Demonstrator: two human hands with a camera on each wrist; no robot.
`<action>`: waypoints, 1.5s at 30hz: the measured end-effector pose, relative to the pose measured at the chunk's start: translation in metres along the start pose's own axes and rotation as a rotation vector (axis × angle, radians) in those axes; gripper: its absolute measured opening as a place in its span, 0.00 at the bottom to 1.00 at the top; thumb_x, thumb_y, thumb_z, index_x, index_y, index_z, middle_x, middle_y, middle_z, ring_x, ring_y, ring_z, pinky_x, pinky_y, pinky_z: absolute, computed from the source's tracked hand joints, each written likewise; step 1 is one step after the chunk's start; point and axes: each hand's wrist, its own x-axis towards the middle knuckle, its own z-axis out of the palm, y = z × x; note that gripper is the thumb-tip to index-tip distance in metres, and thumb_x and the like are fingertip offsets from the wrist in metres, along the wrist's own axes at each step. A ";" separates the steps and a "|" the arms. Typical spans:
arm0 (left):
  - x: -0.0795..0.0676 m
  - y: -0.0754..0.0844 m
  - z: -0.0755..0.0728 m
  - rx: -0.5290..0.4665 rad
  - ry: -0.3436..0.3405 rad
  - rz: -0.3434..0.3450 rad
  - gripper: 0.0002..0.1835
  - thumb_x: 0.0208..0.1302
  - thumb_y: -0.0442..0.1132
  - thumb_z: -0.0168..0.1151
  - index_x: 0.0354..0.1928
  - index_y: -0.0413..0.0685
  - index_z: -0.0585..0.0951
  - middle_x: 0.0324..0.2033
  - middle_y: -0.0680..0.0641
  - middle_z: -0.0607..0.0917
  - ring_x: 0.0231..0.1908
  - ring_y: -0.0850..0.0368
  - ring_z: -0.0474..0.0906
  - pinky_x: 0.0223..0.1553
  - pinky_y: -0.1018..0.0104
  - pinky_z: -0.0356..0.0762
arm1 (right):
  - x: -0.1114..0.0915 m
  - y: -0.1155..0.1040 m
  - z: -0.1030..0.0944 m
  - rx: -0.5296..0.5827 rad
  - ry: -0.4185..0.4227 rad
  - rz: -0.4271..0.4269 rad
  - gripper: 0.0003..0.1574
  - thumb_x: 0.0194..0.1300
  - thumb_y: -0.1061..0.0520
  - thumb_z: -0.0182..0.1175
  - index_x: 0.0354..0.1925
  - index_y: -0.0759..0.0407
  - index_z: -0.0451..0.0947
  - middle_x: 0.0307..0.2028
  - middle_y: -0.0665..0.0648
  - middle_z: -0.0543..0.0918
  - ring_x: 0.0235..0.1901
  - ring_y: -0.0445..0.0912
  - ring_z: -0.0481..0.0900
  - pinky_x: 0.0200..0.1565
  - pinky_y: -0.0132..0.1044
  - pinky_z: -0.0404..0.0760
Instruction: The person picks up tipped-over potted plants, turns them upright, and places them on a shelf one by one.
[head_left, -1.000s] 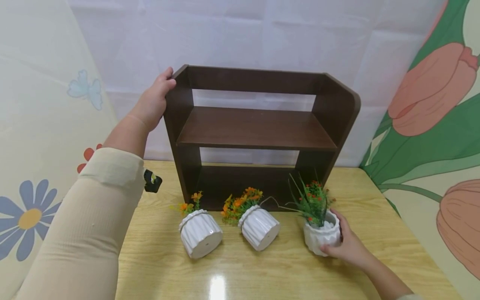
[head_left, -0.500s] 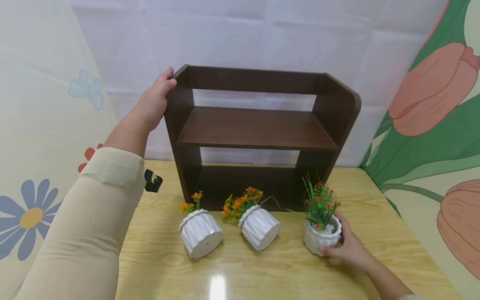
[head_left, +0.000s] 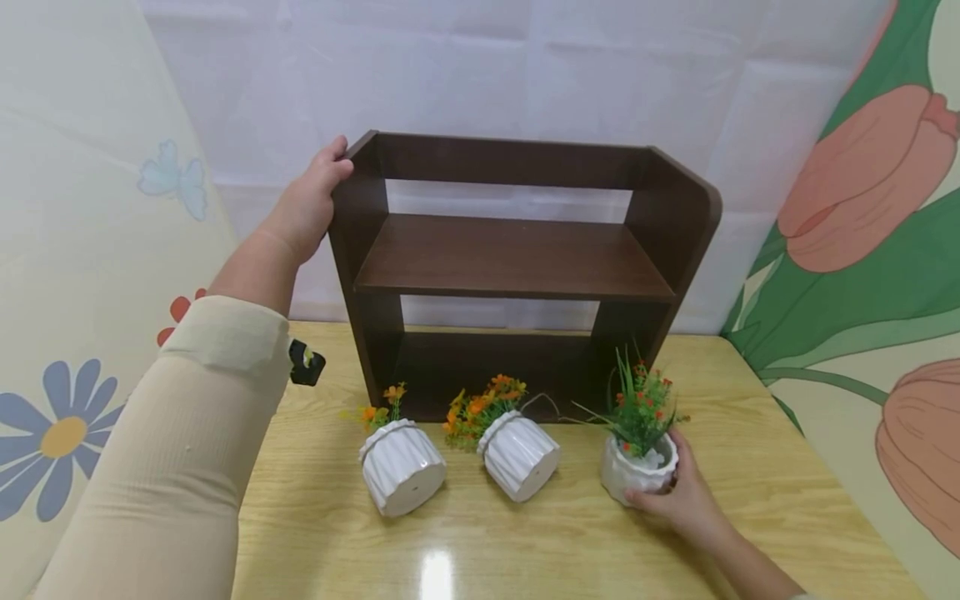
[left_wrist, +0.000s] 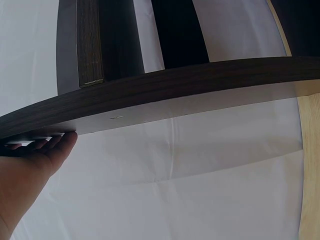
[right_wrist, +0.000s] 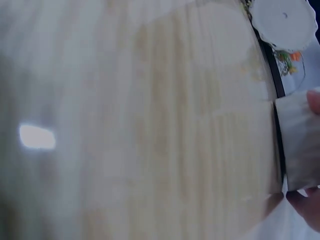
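Note:
My left hand (head_left: 303,200) rests against the outer side of a dark brown two-tier shelf (head_left: 517,254), near its top; in the left wrist view the fingers (left_wrist: 62,147) touch the side panel. At front right, my right hand (head_left: 690,500) grips a white fluted flowerpot (head_left: 630,475), thumb in front and fingers round its right side. Green blades and small red flowers (head_left: 645,404) rise from white pebbles in it. In the right wrist view, fingertips (right_wrist: 305,207) show at the white pot (right_wrist: 302,142). Whether its base touches the table is unclear.
Two white pots, left (head_left: 401,475) and middle (head_left: 517,458), lie tipped with bases toward me and orange flowers toward the shelf. A wood-grain table (head_left: 570,550) bears everything. White cloth (head_left: 480,67) hangs behind, with floral panels (head_left: 862,375) at the sides.
The gripped pot has shifted slightly left, and its plant has turned, with the red flowers now further right. My left hand, the shelf and both tipped pots stay in place.

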 end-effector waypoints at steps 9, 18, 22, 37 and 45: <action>0.000 0.001 0.002 -0.001 -0.001 0.014 0.31 0.76 0.57 0.23 0.78 0.70 0.35 0.78 0.59 0.34 0.77 0.59 0.28 0.77 0.50 0.33 | -0.001 -0.005 0.006 0.027 0.038 0.028 0.77 0.43 0.63 0.78 0.75 0.69 0.35 0.69 0.79 0.56 0.67 0.70 0.59 0.68 0.63 0.55; 0.000 0.001 0.002 0.001 0.002 0.012 0.31 0.76 0.56 0.23 0.78 0.70 0.35 0.78 0.58 0.34 0.77 0.58 0.29 0.77 0.50 0.33 | -0.002 -0.004 0.009 0.026 0.057 0.011 0.75 0.43 0.63 0.78 0.74 0.71 0.37 0.68 0.80 0.57 0.66 0.72 0.59 0.67 0.65 0.56; 0.001 0.000 0.002 0.011 0.007 0.006 0.31 0.76 0.57 0.23 0.77 0.71 0.36 0.78 0.58 0.35 0.77 0.57 0.29 0.76 0.49 0.34 | -0.003 -0.005 0.009 0.020 0.071 0.005 0.75 0.42 0.63 0.78 0.74 0.72 0.38 0.67 0.80 0.58 0.66 0.72 0.60 0.67 0.66 0.56; 0.002 0.001 0.004 0.004 0.006 0.013 0.31 0.76 0.56 0.24 0.78 0.70 0.36 0.78 0.58 0.35 0.77 0.57 0.29 0.76 0.49 0.33 | -0.005 -0.021 0.006 0.025 0.093 0.123 0.79 0.44 0.59 0.78 0.77 0.62 0.33 0.71 0.77 0.51 0.69 0.70 0.55 0.69 0.65 0.55; 0.002 0.001 0.005 0.005 0.007 0.001 0.31 0.76 0.57 0.24 0.77 0.71 0.36 0.78 0.57 0.35 0.78 0.56 0.30 0.76 0.47 0.33 | -0.008 -0.037 0.005 0.043 0.151 0.107 0.76 0.44 0.60 0.78 0.76 0.63 0.36 0.70 0.76 0.53 0.67 0.70 0.58 0.67 0.65 0.58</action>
